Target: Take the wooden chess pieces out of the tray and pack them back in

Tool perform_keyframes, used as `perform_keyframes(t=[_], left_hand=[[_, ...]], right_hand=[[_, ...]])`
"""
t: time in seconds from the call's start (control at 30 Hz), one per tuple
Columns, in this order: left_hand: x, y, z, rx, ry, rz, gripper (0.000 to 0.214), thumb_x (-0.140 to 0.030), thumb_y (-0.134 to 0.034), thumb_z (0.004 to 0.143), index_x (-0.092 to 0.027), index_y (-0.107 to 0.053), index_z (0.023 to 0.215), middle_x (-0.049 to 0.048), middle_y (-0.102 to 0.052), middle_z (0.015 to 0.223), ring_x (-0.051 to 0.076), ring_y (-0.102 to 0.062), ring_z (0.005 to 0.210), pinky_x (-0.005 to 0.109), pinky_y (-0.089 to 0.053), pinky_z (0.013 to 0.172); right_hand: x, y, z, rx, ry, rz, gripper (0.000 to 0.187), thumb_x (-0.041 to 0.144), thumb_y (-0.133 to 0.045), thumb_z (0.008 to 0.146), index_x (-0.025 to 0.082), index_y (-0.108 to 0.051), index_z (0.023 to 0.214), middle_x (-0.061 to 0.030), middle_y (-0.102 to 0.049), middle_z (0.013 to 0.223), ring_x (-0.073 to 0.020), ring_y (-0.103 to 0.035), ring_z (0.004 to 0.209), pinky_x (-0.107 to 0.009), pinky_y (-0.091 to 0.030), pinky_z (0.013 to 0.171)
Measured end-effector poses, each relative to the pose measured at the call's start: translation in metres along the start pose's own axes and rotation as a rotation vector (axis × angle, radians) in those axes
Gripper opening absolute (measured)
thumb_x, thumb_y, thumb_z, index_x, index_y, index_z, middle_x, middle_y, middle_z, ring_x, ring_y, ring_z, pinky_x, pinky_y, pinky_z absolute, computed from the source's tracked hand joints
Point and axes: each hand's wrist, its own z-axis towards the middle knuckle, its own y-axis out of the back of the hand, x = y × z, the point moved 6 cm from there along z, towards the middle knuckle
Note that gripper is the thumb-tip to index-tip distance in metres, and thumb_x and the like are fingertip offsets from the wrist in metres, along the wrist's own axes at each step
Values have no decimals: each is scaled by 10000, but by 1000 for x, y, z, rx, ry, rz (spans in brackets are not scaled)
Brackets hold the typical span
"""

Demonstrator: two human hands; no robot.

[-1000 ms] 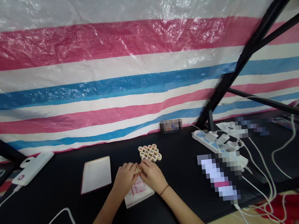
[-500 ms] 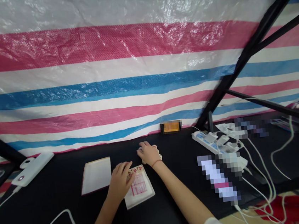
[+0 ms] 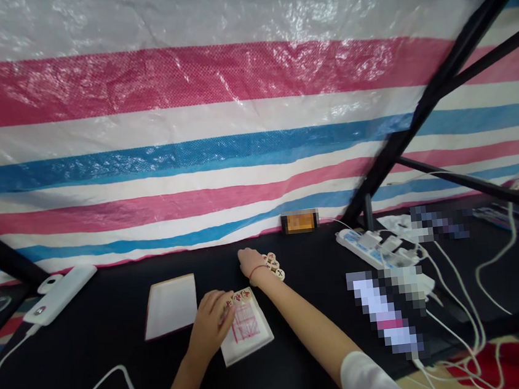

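A shallow white box point(image 3: 245, 338) with a red-lined sheet in it lies before me. Along its far edge sit round Chinese chess pieces point(image 3: 238, 297) with red characters. Over the box's left side rests my left hand point(image 3: 212, 323), its thumb and fingers apart around the leftmost piece, which is partly covered. My right hand point(image 3: 251, 264) is closed, knuckles up, just left of a cluster of chess pieces point(image 3: 274, 265) on the table. Its fingertips are hidden, so what they hold cannot be made out.
An upturned white box lid point(image 3: 171, 306) lies to the left. Farther left is a white device point(image 3: 61, 294) with a cable. On the right are a power strip point(image 3: 362, 248), plugs and tangled white cables. A small orange-screened device point(image 3: 299, 222) stands at the back by the striped sheet.
My right hand has moved left off the cluster and its fingers have curled in, uncovering several pieces. My left hand stays at the box. The view has shifted slightly.
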Motion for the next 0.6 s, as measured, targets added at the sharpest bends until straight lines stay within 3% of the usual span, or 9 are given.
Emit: perform_keyframes(t=[0.1,0.2,0.27,0.37,0.6], left_hand=[[4,3,-1,-39,39,-7,301,-297,-435,927,-202,-593,1164,97,-635,1054,211,-589,1022,381,-506,907],[13,5,-1,-80,141,7,328,-317,-443,924,-206,-557,1211,104,-615,1107,218,-590,1056,382,-506,912],[18,5,0,-81,215,1,370,-336,-461,915,-214,-514,1261,101,-595,1148,210,-607,1034,361,-522,884],[19,5,1,-55,288,-39,379,-340,-473,905,-238,-499,1268,76,-595,1151,188,-634,973,328,-539,847],[11,15,-3,-60,322,-94,256,-319,-497,877,-230,-584,1100,57,-624,1062,190,-635,963,319,-536,847]], right_hand=[[2,9,-8,-57,39,56,245,67,-515,843,87,-658,1041,-212,-670,1045,-285,-659,976,-360,-497,785],[12,13,-28,-115,159,182,249,226,-549,875,165,-639,1099,-100,-699,1008,-205,-662,942,-288,-485,806],[20,11,-46,-133,281,415,245,295,-591,847,200,-647,1066,-32,-712,921,-147,-668,815,-232,-489,740],[28,1,-68,-128,412,808,250,291,-641,783,199,-656,1014,-11,-707,902,-99,-614,623,-207,-476,609],[24,-24,-82,-56,376,1088,281,327,-665,743,176,-649,980,-31,-685,902,-64,-540,538,-192,-428,517]])
